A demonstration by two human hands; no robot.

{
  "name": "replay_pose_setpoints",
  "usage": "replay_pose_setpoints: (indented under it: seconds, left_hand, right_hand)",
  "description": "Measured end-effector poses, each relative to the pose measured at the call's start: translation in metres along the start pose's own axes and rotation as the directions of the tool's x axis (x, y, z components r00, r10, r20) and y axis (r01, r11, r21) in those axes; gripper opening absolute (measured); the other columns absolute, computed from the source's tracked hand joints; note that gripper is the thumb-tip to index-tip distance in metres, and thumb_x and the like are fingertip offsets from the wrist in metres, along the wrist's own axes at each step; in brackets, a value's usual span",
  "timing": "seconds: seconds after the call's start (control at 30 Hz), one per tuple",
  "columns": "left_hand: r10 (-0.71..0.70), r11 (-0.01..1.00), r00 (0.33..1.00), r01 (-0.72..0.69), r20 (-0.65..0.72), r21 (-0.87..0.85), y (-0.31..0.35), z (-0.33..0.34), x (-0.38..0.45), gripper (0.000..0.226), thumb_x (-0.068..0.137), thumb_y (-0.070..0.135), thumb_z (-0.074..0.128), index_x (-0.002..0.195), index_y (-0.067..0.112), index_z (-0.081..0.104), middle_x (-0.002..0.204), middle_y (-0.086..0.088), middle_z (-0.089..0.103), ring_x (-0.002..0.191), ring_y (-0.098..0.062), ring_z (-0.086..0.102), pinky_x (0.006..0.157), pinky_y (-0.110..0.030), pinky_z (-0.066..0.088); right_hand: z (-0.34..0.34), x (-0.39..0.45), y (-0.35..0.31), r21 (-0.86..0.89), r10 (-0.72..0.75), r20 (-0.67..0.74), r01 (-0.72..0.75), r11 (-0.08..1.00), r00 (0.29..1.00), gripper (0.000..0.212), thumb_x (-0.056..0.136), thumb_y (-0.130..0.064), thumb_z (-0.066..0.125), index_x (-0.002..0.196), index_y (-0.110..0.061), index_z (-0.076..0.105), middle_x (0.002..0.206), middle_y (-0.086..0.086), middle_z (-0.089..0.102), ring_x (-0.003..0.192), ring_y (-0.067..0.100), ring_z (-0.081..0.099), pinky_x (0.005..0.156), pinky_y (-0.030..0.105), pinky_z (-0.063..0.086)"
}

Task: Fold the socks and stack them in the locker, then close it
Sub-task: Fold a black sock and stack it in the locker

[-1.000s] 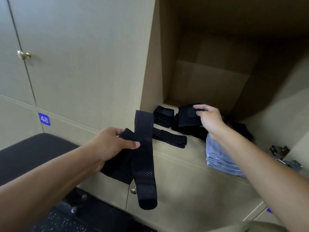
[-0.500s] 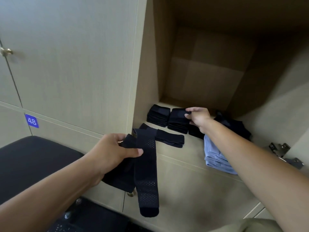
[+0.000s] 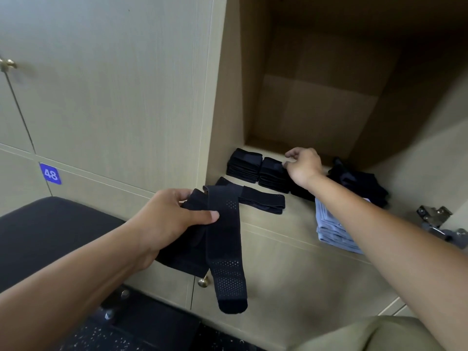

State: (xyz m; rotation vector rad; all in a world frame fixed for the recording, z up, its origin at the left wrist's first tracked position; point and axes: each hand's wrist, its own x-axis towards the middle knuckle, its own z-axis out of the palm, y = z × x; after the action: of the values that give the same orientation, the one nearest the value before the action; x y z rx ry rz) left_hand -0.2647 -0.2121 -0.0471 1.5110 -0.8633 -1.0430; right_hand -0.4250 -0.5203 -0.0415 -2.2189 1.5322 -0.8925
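The open locker (image 3: 228, 110) served as the reference for everything here. In front of its lower edge, the left hand (image 3: 167, 219) gripped dark unfolded socks (image 3: 222, 239), thumb pressed across the fabric and fingers curled behind it; one long sock with dotted mesh panels hung down past the locker's front lip, its toe dangling before the cabinet door below. On the locker floor, near the left wall, sat two stacks of folded black socks: the left stack (image 3: 244, 164) closest to that wall and the second stack (image 3: 272, 174) just beside it. The right hand (image 3: 302, 164) reached into the locker, its fingers loosely curled with fingertips at the top right edge of the second stack; whether it pinched the top sock or only touched it could not be told. A flat black sock (image 3: 260, 202) lay on the floor nearer the front edge, ahead of the stacks. Deeper and to the right lay a heap of loose dark socks (image 3: 362, 183), and in front of it a pile of folded light blue cloths (image 3: 331, 229), partly covered by the right forearm. A metal hinge (image 3: 435, 219) sat at the locker's right side. Left of the locker, a closed door carried a blue tag reading 48 (image 3: 50, 174), above a black padded bench (image 3: 50, 231).
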Motion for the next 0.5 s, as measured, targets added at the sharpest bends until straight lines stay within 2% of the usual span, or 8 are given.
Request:
replay_pose_setpoints:
  seconds: [0.07,0.17,0.2,0.27,0.37,0.43,0.5]
  left_hand:
    - [0.009,1.0,1.0,-0.009,-0.001,-0.01,0.0,-0.001,-0.001,0.021,0.083,0.016,0.081,0.104,0.014,0.078,0.097,-0.011,0.079,0.088,-0.031,0.077,0.083,-0.049,0.062]
    - [0.02,1.0,1.0,-0.02,-0.005,-0.022,0.001,-0.004,-0.002,0.021,0.083,0.017,0.081,0.104,0.015,0.078,0.097,-0.012,0.079,0.09,-0.033,0.077,0.083,-0.053,0.062]
    - [0.023,0.999,1.0,-0.023,-0.01,-0.026,0.001,-0.005,-0.003,0.022,0.083,0.018,0.081,0.104,0.015,0.078,0.097,-0.012,0.079,0.09,-0.034,0.077,0.083,-0.055,0.061]
    - [0.033,0.999,0.999,-0.034,-0.025,-0.038,0.001,-0.005,-0.003,0.022,0.083,0.018,0.081,0.104,0.016,0.078,0.098,-0.012,0.079,0.09,-0.034,0.077,0.082,-0.055,0.061]
    - [0.051,0.997,0.997,-0.054,-0.05,-0.057,0.002,-0.004,-0.004,0.022,0.083,0.016,0.081,0.105,0.016,0.078,0.097,-0.011,0.079,0.089,-0.033,0.077,0.082,-0.055,0.061]
    - [0.054,0.996,0.996,-0.059,-0.064,-0.073,0.003,-0.001,-0.004,0.023,0.082,0.015,0.081,0.105,0.017,0.077,0.097,-0.012,0.079,0.089,-0.033,0.077,0.083,-0.056,0.061]
    - [0.06,0.994,0.996,-0.066,-0.066,-0.087,0.003,0.002,-0.005,0.024,0.082,0.015,0.082,0.106,0.016,0.077,0.098,-0.012,0.079,0.09,-0.034,0.077,0.085,-0.057,0.06]
  right_hand:
    - [-0.009,-0.019,-0.012,0.106,-0.031,0.015,0.029,0.994,0.999,0.013,0.092,-0.018,0.069,0.105,-0.019,0.072,0.108,0.005,0.069,0.105,0.021,0.061,0.086,0.023,0.043]
    - [-0.023,-0.057,-0.033,0.187,-0.091,0.084,0.074,0.98,0.992,0.009,0.094,-0.02,0.066,0.092,-0.021,0.075,0.087,-0.009,0.071,0.082,0.009,0.061,0.069,0.017,0.043]
    - [-0.026,-0.07,-0.038,0.203,-0.121,0.136,0.092,0.975,0.983,0.011,0.095,-0.023,0.065,0.091,-0.021,0.075,0.085,-0.009,0.072,0.078,0.008,0.062,0.07,0.016,0.046]
    - [-0.035,-0.097,-0.048,0.262,-0.152,0.299,0.072,0.962,0.942,0.02,0.098,-0.035,0.063,0.093,-0.02,0.075,0.087,-0.005,0.077,0.074,0.008,0.067,0.077,0.025,0.053]
    - [-0.046,-0.133,-0.06,0.317,-0.173,0.511,0.003,0.949,0.842,0.034,0.101,-0.046,0.056,0.098,-0.017,0.074,0.089,-0.003,0.078,0.074,0.008,0.067,0.072,0.027,0.051]
    - [-0.052,-0.15,-0.071,0.379,-0.21,0.567,-0.026,0.925,0.797,0.036,0.101,-0.045,0.057,0.103,-0.013,0.073,0.089,-0.001,0.077,0.075,0.011,0.068,0.072,0.026,0.051]
    - [-0.057,-0.16,-0.079,0.441,-0.237,0.57,-0.049,0.896,0.786,0.03,0.099,-0.038,0.063,0.104,-0.01,0.072,0.087,0.001,0.075,0.075,0.013,0.068,0.073,0.026,0.054]
